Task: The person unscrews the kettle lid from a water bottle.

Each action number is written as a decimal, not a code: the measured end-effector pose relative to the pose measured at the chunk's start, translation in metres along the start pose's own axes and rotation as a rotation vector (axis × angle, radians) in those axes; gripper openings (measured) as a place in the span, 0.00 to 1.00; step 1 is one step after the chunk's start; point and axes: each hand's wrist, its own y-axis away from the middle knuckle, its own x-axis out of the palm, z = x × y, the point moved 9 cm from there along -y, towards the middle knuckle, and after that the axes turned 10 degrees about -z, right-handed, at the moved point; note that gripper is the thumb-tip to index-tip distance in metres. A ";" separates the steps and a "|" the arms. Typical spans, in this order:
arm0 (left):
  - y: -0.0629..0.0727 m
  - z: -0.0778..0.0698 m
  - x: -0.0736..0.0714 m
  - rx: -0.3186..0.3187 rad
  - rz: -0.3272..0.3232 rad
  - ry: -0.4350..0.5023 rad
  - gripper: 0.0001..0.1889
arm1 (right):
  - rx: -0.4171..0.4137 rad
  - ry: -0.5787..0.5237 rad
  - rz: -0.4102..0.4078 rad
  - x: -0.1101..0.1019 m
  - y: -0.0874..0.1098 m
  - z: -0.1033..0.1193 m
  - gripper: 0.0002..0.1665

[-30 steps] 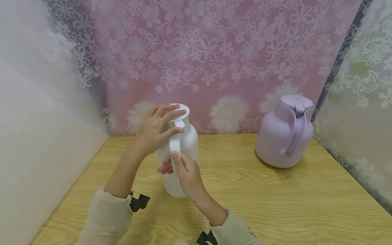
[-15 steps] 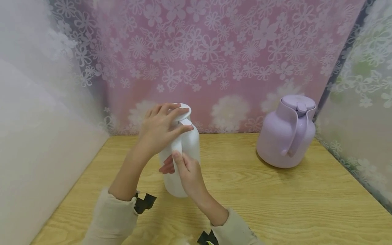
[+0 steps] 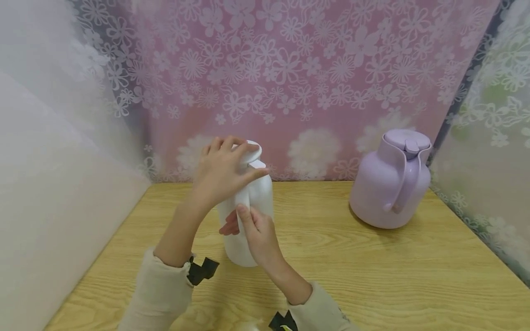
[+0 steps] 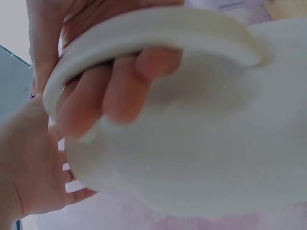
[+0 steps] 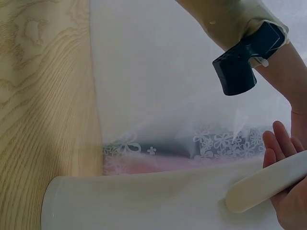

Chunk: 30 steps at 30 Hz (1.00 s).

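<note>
A tall white vacuum jug (image 3: pixel 263 195) stands upright on the table, its handle towards me. My left hand (image 3: pixel 219 177) holds the round white lid (image 3: pixel 254 152) from above, fingers over its top and far side, thumb stretched across the near side by the thumb tab. Lower down, my right hand (image 3: pixel 262 236) grips the handle (image 3: pixel 242 197); its thumb lies along the outside and its fingers pass through the loop. Those fingers show under the curved handle (image 4: pixel 158 29) in the left wrist view. Part of the lid is hidden under the left hand.
A squat lavender jug (image 3: pixel 374 195) with a lid and handle stands at the right on the wood-grain table (image 3: pixel 372 276). Behind the table hangs a pink flowered curtain (image 3: pixel 290 92). A pale sheet (image 3: pixel 62 151) borders the left side, another flowered one (image 3: pixel 492 151) the right.
My left hand has turned a little rightwards over the lid, its thumb reaching further right. The right hand keeps its grip on the handle. The whole head view has shifted slightly.
</note>
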 end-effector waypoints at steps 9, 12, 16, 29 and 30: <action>-0.003 0.024 -0.004 0.068 0.084 0.462 0.24 | -0.028 0.021 -0.008 0.000 0.000 0.000 0.19; -0.006 0.035 0.003 0.068 0.105 0.637 0.20 | -0.032 0.024 -0.013 -0.001 0.001 -0.002 0.18; -0.010 0.043 0.012 0.063 0.081 0.772 0.20 | -0.027 0.031 -0.020 -0.002 0.002 -0.004 0.18; -0.002 0.025 -0.005 0.080 -0.144 0.946 0.18 | -0.043 0.035 -0.027 -0.001 0.003 -0.002 0.17; -0.002 0.027 -0.002 0.087 -0.154 0.944 0.18 | -0.042 0.037 -0.029 -0.002 0.002 -0.002 0.17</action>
